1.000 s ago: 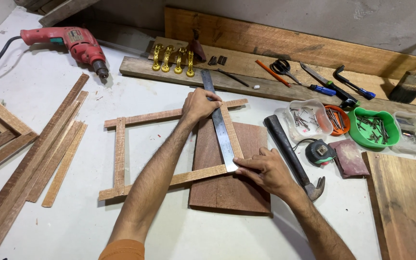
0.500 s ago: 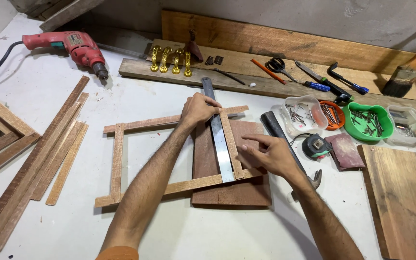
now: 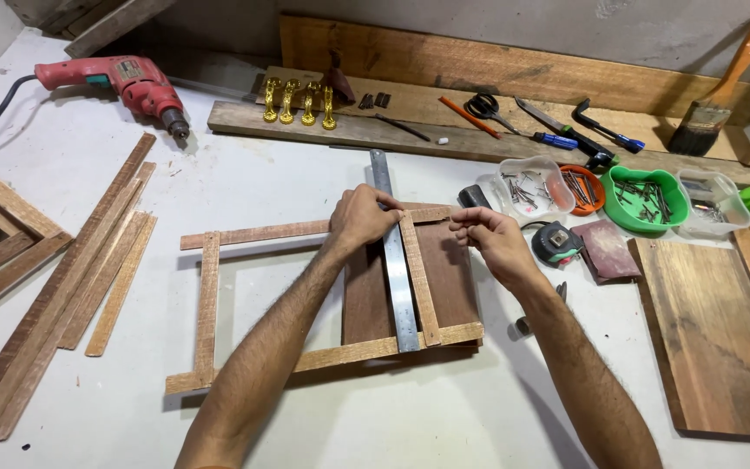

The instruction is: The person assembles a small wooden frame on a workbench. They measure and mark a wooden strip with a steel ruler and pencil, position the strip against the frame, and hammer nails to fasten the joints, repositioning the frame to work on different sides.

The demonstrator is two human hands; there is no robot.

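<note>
At the centre of the white worktop [image 3: 496, 417] lies a wooden frame [image 3: 208, 304] of thin light strips, its right portion resting on a dark wooden board [image 3: 453, 282]. A steel ruler [image 3: 395, 278] lies lengthwise across the frame, running from beyond the top rail down to the bottom rail, just beside the frame's right upright strip [image 3: 421, 282].

The left hand [image 3: 365, 215] rests palm down on the upper part of the ruler where it crosses the top rail, fingers bent and pressing on it. The right hand [image 3: 490, 236] hovers just right of the upright strip near the top rail, its fingertips drawn together as if pinching something small; what they hold is too small to tell.

Near the right hand, a tape measure [image 3: 555, 243] sits on the worktop, with a clear tub of nails [image 3: 531, 187], an orange tub [image 3: 585, 187] and a green tub [image 3: 646, 198] behind it. A red power drill [image 3: 128, 82] lies at the far left. Loose wooden strips [image 3: 88, 269] lie to the left of the frame. A paintbrush [image 3: 722, 95] leans at the far right, and a wide board [image 3: 722, 339] lies at the right edge.
</note>
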